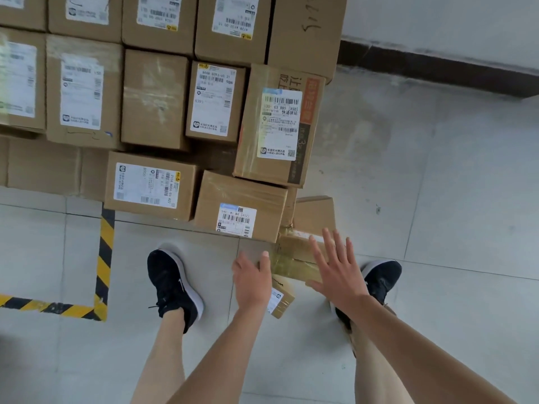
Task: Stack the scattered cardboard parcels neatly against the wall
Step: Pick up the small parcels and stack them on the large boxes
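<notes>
A person stoops over a tape-wrapped brown cardboard parcel [294,259] on the grey tiled floor [437,199] just before the wall-side stack of brown cardboard boxes [154,100], left hand [252,277] clasping its end and right hand [335,268] with fingers [329,243] spread wide over it, seemingly to steady a lift

You've got pale grey floor [437,199] tiles under you, w/ thin dark grout lines. Yellow-black hazard tape [105,258] runs down the floor at left, turns a corner at the bottom, then goes off the left edge. Top right, a white wall [452,16] meets the floor at a dark skirting [437,67] strip. A few small dark specks [378,209] mark the tiles at right.
</notes>
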Demonstrator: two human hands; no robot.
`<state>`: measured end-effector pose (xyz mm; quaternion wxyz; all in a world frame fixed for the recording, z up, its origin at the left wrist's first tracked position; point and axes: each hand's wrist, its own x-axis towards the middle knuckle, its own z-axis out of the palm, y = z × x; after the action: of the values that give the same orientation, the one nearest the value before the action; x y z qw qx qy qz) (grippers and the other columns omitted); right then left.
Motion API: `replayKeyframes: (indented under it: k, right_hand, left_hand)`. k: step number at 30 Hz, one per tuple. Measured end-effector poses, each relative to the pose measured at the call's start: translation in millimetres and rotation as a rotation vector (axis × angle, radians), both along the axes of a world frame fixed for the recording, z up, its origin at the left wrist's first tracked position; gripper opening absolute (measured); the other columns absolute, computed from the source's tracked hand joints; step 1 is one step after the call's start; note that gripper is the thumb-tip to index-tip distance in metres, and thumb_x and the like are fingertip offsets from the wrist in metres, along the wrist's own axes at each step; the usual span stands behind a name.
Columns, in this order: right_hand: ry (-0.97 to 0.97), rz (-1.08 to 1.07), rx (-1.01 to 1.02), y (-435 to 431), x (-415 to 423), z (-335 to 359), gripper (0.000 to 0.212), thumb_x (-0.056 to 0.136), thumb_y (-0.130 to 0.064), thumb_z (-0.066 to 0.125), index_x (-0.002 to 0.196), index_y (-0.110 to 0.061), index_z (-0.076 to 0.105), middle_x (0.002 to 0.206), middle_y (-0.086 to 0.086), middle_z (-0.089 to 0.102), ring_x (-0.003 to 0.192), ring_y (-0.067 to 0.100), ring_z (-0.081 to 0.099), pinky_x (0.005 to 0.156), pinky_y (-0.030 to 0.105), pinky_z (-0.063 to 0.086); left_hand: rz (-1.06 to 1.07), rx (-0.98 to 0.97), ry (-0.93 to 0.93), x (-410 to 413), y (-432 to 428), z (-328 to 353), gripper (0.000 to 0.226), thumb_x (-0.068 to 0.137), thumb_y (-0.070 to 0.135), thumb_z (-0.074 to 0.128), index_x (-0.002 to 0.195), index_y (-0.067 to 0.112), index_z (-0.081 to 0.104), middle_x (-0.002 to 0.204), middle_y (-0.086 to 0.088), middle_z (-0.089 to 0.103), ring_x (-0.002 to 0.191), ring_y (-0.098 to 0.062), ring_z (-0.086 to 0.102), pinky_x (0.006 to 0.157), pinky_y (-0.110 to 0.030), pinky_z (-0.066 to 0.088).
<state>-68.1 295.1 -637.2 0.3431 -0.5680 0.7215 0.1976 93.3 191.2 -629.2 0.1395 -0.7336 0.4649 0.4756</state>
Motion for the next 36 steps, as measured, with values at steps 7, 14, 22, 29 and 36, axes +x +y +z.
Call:
replayKeyframes:
  k: [7, 14, 22, 29, 36]
  right_hand:
    - [-0.010, 0.033, 0.173, 15.2, -9.6, -28.2, 0.128, 0.076, -0.069, 0.065, 0.149, -0.019, -0.028, 0.160, 0.023, -0.008, 0.147, 0.044, 0.001, 0.115, 0.063, 0.010]
    - [-0.043, -0.077, 0.092, 10.8, -11.8, -47.2, 0.119, 0.074, -0.081, 0.050, 0.150, -0.026, -0.023, 0.162, 0.016, 0.007, 0.143, 0.036, 0.021, 0.108, 0.051, 0.027]
    - [-0.158, -0.183, 0.136, 11.0, -22.3, -47.0, 0.097, 0.079, -0.082, 0.022, 0.151, -0.033, -0.021, 0.165, 0.010, -0.005, 0.148, 0.034, 0.013, 0.109, 0.051, 0.033]
    - [-0.009, -0.444, 0.265, -6.1, -16.3, -70.8, 0.098, 0.087, -0.075, 0.033, 0.152, -0.026, -0.022, 0.164, 0.014, -0.004, 0.148, 0.038, 0.012, 0.110, 0.055, 0.032]
    - [0.016, -0.648, 0.361, -39.6, 24.9, -133.4, 0.130, 0.067, -0.085, 0.058, 0.145, -0.035, -0.033, 0.160, 0.012, -0.027, 0.147, 0.046, -0.004, 0.107, 0.066, 0.030]
  left_hand:
    - [0.046, 0.249, -0.149, -60.7, 20.5, -25.0, 0.099, 0.084, 0.076, 0.045, 0.156, 0.018, 0.010, 0.158, -0.017, 0.018, 0.137, -0.038, 0.035, 0.101, -0.051, 0.038]
    - [0.473, 0.303, -0.341, -102.9, 28.4, -53.1, 0.133, 0.069, 0.080, 0.063, 0.152, 0.016, -0.019, 0.160, -0.019, -0.015, 0.146, -0.041, 0.010, 0.113, -0.057, 0.025]
    - [0.493, 0.149, -0.283, -95.9, 36.1, -54.0, 0.132, 0.065, 0.062, 0.076, 0.154, 0.022, -0.013, 0.149, -0.023, 0.026, 0.128, -0.044, 0.041, 0.098, -0.051, 0.043]
    - [0.248, 0.036, -0.264, -13.2, 28.0, -33.7, 0.123, 0.067, 0.052, 0.076, 0.151, 0.036, -0.012, 0.146, -0.017, 0.023, 0.119, -0.040, 0.047, 0.085, -0.045, 0.046]
    - [0.103, -0.044, -0.282, 60.6, 26.9, -45.5, 0.122, 0.070, 0.058, 0.074, 0.152, 0.035, -0.013, 0.147, -0.015, 0.024, 0.127, -0.034, 0.040, 0.093, -0.047, 0.045]
